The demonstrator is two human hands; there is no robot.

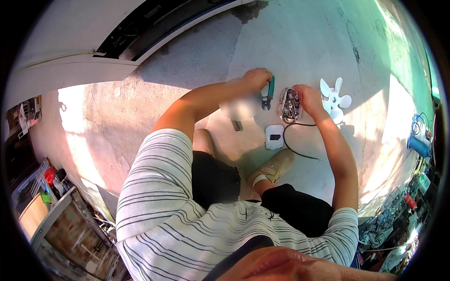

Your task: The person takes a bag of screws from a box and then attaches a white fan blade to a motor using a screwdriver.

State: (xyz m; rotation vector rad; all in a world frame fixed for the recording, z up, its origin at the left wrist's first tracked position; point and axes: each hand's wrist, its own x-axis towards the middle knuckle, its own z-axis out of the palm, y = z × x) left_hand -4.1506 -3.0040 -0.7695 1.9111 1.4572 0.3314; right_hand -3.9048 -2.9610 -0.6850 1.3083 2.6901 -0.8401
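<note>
My left hand [258, 77] is closed with its fingertips at the handle end of a pair of pliers [270, 89] with teal grips. The dark jaws point toward me. On the right, my right hand [307, 97] curls over the edge of a small clear container [282, 112] full of loose metal parts [292, 104]. A white plastic fan blade [333, 100] lies just right of that hand. Closer to my feet is a flat white piece [274, 140] with a dark rectangle in it. A black cable [287, 140] bends from beside the container toward my right forearm.
A short dark brown object [236, 125] lies on the concrete floor [286, 42], beside a blurred patch. A white appliance-like body [75, 70] stands at far left. Piled scrap [389, 225] and a blue object [418, 146] line the right side; a rusty framed panel [75, 234] leans at lower left.
</note>
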